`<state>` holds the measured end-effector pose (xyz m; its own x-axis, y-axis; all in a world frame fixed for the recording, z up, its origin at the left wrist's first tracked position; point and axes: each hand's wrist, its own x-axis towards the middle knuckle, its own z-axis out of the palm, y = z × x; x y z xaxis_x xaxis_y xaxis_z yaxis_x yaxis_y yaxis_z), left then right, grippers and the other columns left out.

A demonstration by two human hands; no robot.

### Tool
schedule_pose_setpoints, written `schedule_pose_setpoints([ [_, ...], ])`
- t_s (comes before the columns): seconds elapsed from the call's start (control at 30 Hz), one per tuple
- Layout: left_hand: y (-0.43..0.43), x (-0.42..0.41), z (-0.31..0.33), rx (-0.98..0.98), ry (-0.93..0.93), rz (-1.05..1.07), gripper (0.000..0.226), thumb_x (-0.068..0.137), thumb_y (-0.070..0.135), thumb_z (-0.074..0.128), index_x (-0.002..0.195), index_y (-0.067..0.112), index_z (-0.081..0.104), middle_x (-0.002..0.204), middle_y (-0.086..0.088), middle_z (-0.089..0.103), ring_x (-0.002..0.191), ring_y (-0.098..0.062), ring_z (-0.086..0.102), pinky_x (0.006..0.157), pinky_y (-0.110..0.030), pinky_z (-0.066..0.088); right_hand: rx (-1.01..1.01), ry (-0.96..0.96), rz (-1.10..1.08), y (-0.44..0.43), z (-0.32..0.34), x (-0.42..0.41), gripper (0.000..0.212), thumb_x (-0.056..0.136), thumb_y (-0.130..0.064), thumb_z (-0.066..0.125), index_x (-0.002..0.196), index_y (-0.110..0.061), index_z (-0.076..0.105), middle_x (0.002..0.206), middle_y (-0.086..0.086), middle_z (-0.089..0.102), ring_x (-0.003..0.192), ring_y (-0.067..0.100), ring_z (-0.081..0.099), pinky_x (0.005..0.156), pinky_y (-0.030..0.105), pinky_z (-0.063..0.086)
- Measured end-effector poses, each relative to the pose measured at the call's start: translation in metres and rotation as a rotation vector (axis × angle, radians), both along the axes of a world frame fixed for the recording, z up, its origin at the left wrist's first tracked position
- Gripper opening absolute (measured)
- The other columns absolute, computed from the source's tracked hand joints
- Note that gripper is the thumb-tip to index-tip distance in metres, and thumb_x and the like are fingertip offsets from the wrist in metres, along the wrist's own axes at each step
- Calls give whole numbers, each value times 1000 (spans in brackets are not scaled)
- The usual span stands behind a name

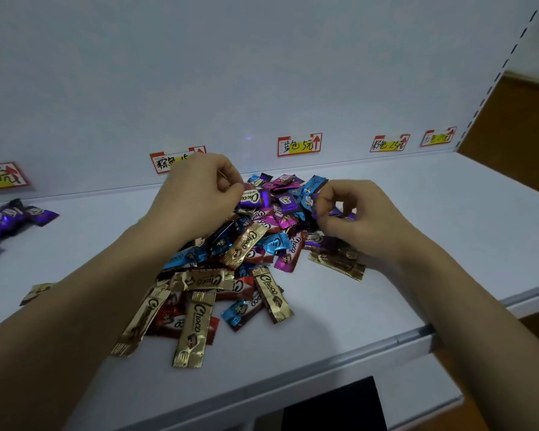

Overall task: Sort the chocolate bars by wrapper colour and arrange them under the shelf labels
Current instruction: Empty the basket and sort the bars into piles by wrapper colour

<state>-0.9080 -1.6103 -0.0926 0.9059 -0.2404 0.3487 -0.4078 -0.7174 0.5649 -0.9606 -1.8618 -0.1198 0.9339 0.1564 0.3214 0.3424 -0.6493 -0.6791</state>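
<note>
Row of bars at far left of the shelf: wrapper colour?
Purple bars, seen best in the head view.

Dim, bluish, even light with soft shadows, foil wrappers glinting, wide-angle bending at the edges, slight softness throughout.

I see a white shelf (417, 231) carrying a mixed pile (246, 259) of bars, purple bars (10, 222) far left, and one gold bar (36, 292) near them.

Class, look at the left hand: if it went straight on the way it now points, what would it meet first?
Probably the purple bar atop the mixed pile, just beyond the fingertips of the left hand; whether they already touch it is unclear.
</note>
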Motion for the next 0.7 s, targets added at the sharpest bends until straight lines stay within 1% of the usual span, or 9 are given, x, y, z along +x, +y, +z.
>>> schedule_pose_setpoints([
  [0.07, 6, -2, 5, 0, -5, 1, 3, 92, 24, 69, 92, 23, 72, 76, 6, 70, 72, -7, 65, 72, -31, 57, 132, -93, -19, 3, 3, -1, 25, 83, 5, 66, 78, -20, 64, 79, 1, 67, 78, 10, 61, 62, 14, 46],
  [0.1, 10, -3, 7, -7, -7, 1, 3, 91, 25, 70, 91, 23, 72, 76, 5, 70, 71, -8, 66, 74, -33, 58, 136, -107, -23, 4, 4, -1, 24, 84, 5, 65, 80, -19, 65, 79, 0, 67, 75, 8, 60, 62, 12, 44],
  [0.13, 14, -5, 9, -15, -8, 0, 3, 91, 25, 71, 92, 22, 72, 76, 5, 70, 71, -9, 67, 75, -36, 59, 91, -89, -18, 3, 5, -2, 23, 85, 3, 65, 82, -20, 67, 81, -2, 68, 78, 6, 60, 64, 10, 43],
  [0.2, 24, -9, 12, -39, -8, -2, 4, 91, 24, 72, 93, 21, 72, 77, 4, 70, 70, -10, 66, 77, -37, 59, -111, 20, 8, -2, 5, -3, 20, 85, -6, 68, 88, -26, 71, 87, -10, 68, 90, 2, 59, 69, 6, 41],
  [0.3, 40, -19, 13, -114, 29, -25, 1, 91, 23, 72, 90, 23, 71, 74, 4, 70, 68, -10, 67, 76, -36, 58, -403, 104, 10, -3, 4, -3, 12, 81, -26, 76, 92, -32, 74, 95, -19, 62, 102, 1, 50, 72, 10, 39],
  [0.4, 47, -29, 11, -180, 84, -76, 2, 91, 21, 72, 89, 23, 71, 75, 2, 71, 71, -15, 70, 76, -40, 60, -407, 59, -23, 4, 12, -4, 8, 79, -23, 78, 81, -28, 72, 91, -20, 60, 102, -2, 48, 70, 7, 33],
  [0.47, 50, -34, 10, -202, 89, -96, 4, 91, 20, 72, 89, 24, 70, 76, 3, 71, 70, -13, 69, 77, -40, 60, -403, 98, -40, 6, 16, -5, 8, 80, -19, 77, 79, -25, 71, 88, -18, 63, 99, -6, 51, 68, 7, 36],
  [0.57, 54, -39, 8, -251, 87, -114, 6, 91, 21, 71, 87, 26, 70, 76, 3, 71, 70, -12, 69, 77, -39, 61, -473, 191, -45, 12, 17, -8, 11, 83, -35, 77, 86, -26, 70, 88, -16, 66, 89, 1, 61, 66, 10, 42],
  [0.7, 58, -45, 0, -308, 118, -118, 4, 91, 22, 71, 88, 25, 70, 78, 3, 71, 72, -15, 69, 78, -42, 61, -573, 209, -95, 17, 21, -11, 18, 85, -43, 75, 85, -27, 68, 84, -14, 64, 81, 6, 60, 65, 20, 45],
])
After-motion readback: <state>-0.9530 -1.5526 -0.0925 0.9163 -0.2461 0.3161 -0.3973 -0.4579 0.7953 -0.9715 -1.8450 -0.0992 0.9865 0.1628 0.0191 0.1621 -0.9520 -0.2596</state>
